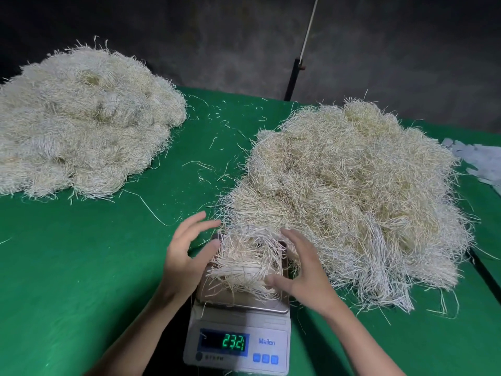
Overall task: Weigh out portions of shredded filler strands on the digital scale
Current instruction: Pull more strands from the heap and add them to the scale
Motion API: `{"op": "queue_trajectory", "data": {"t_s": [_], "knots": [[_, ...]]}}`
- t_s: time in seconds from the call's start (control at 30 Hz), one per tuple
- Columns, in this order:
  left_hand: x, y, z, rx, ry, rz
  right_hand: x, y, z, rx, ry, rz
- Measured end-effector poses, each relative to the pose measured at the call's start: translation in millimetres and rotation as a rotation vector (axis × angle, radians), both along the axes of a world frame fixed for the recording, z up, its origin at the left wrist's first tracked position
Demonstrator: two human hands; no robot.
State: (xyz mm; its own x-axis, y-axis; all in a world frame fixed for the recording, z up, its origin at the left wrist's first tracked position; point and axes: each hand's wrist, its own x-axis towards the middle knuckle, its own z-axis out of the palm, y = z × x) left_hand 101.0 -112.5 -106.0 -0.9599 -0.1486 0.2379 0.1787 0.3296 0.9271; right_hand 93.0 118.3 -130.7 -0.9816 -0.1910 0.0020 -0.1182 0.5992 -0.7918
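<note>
Head view.
— Far left on your green cloth-covered worktop [81,267] sits a big heap of pale shredded filler strands [81,123]. Your left hand [187,251]?
— Released, fingers spread, thumb touching the small portion of strands [246,264] on the white digital scale [238,321]; its display [223,343] glows green.
— And your right hand [301,272]?
— Released too, straight fingers and thumb resting against the portion's right side. Beyond it, a second, yellower heap of strands [360,196] touches the portion; pale bluish plastic pieces [482,161] lie far right.

Pale straw strands [246,261] — green cloth [81,267] — white scale [238,340], green digits [235,342]
</note>
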Motion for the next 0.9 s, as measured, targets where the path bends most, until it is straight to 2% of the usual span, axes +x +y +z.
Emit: {"op": "queue_trajectory", "data": {"t_s": [0.23, 0.47, 0.63, 0.9], "knots": [[-0.4, -1.3, 17.0, 0.060, 0.105, 0.036, 1.3, 4.5, 22.1, -0.151, 0.084, -0.049], [-0.1, 0.3, 23.2, 0.120, 0.136, 0.045, 2.9, 3.5, 26.5, -0.170, 0.104, -0.041], [0.8, 1.9, 31.7, 0.271, 0.161, 0.045, 3.4, 3.7, 25.6, -0.178, 0.090, -0.045], [3.5, 7.3, 40.2, 0.300, 0.167, 0.052, 2.8, 3.2, 25.0, -0.168, 0.090, -0.044]]}}
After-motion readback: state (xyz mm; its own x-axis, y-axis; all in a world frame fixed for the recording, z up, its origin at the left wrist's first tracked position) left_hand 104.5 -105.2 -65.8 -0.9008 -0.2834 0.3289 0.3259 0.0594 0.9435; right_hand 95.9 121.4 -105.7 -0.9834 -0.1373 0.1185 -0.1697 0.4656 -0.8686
